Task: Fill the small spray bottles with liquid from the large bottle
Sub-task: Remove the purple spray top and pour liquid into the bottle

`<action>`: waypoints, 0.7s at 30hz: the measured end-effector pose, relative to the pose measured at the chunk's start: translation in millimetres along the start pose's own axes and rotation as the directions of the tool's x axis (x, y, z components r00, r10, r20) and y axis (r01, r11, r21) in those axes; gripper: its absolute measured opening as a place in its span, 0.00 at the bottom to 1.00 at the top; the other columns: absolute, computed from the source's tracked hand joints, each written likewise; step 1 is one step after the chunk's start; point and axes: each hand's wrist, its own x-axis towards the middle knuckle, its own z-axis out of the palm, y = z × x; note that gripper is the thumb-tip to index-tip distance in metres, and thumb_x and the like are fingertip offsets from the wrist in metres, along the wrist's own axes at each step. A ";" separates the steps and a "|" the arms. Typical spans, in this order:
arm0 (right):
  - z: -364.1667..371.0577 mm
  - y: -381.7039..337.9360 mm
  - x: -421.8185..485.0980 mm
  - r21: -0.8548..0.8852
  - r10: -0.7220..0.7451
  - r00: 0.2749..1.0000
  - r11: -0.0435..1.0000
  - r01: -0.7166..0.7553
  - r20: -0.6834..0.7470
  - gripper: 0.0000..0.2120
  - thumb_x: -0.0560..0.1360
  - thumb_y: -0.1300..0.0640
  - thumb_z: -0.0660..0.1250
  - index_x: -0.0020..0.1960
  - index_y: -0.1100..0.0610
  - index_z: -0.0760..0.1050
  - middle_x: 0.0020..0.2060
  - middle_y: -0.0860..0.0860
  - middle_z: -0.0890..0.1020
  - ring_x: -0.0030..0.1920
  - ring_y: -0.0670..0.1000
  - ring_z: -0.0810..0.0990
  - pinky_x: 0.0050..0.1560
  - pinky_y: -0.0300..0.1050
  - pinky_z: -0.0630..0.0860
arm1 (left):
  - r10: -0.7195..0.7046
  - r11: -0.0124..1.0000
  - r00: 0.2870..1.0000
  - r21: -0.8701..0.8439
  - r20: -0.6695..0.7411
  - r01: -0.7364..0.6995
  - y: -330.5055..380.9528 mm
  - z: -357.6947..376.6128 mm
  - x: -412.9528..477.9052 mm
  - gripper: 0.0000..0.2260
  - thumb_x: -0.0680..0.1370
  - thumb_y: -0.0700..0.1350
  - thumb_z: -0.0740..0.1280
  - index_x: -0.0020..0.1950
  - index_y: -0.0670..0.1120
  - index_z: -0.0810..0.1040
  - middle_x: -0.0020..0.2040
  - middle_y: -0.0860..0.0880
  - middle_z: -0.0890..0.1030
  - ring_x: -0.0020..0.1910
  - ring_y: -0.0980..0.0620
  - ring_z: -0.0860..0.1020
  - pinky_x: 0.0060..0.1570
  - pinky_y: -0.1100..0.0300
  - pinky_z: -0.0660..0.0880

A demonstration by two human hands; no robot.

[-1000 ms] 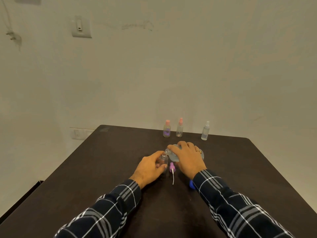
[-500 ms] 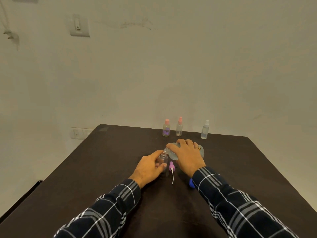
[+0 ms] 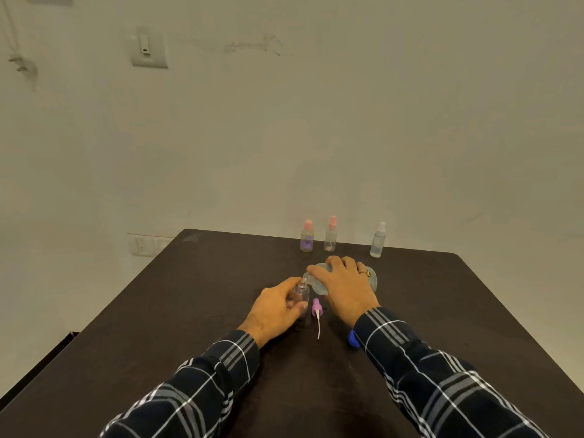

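1. Nearest the camera, a blue cap lies on the dark table, partly hidden by the right sleeve.
2. A purple spray pump with a thin white tube lies flat on the table, between the two hands.
3. The left hand grips the small open bottle, which stands upright on the table. The thumb and the fingers are curled round its body.
4. The right hand is clamped from above on the large clear bottle. This bottle is tilted almost on its side, with its mouth at the opening of the small one. I cannot tell if liquid flows.
5. At the far edge stand three capped spray bottles: two with pink tops close together, and one with a white top apart at the right.
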 end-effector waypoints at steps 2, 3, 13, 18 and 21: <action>0.0 0.3 0.5 0.000 0.001 1.000 1.000 -0.001 -0.003 0.31 0.77 0.52 0.68 0.75 0.39 0.58 0.72 0.55 0.64 0.73 0.62 0.60 0.74 0.68 0.57 | 0.003 1.000 1.000 0.004 0.000 -0.003 0.5 0.0 0.2 0.23 0.81 0.48 0.69 0.75 0.55 0.69 0.54 0.58 0.79 0.51 0.60 0.79 0.58 0.63 0.74; 0.1 0.5 0.5 0.001 0.002 1.000 1.000 -0.002 -0.002 0.31 0.78 0.52 0.68 0.75 0.39 0.58 0.72 0.55 0.64 0.73 0.62 0.60 0.74 0.68 0.57 | 0.005 1.000 1.000 0.007 0.001 -0.005 0.7 0.1 0.3 0.23 0.81 0.48 0.69 0.75 0.55 0.69 0.55 0.57 0.80 0.50 0.61 0.78 0.58 0.63 0.73; 0.7 -0.4 0.5 -0.015 0.000 1.000 1.000 0.000 -0.004 0.31 0.78 0.53 0.68 0.75 0.40 0.58 0.72 0.55 0.64 0.73 0.62 0.60 0.74 0.68 0.57 | 0.016 1.000 1.000 0.021 -0.003 -0.016 -2.7 0.8 2.2 0.23 0.80 0.49 0.69 0.75 0.56 0.69 0.58 0.55 0.81 0.52 0.59 0.80 0.59 0.62 0.75; 1.2 -0.7 0.9 -0.023 0.002 1.000 1.000 -0.002 -0.006 0.31 0.78 0.53 0.68 0.75 0.39 0.58 0.72 0.55 0.63 0.73 0.63 0.60 0.74 0.69 0.57 | 0.019 1.000 1.000 0.018 -0.007 -0.019 -3.7 1.1 1.8 0.23 0.80 0.49 0.69 0.74 0.56 0.69 0.57 0.55 0.82 0.53 0.58 0.81 0.61 0.58 0.76; 1.0 -0.7 0.1 -0.022 0.004 1.000 1.000 -0.004 -0.011 0.31 0.78 0.54 0.67 0.75 0.40 0.58 0.72 0.55 0.64 0.73 0.63 0.60 0.74 0.69 0.57 | 0.018 1.000 1.000 0.016 -0.005 -0.018 -2.7 1.1 1.5 0.23 0.80 0.48 0.69 0.75 0.54 0.69 0.57 0.55 0.82 0.53 0.58 0.80 0.61 0.60 0.75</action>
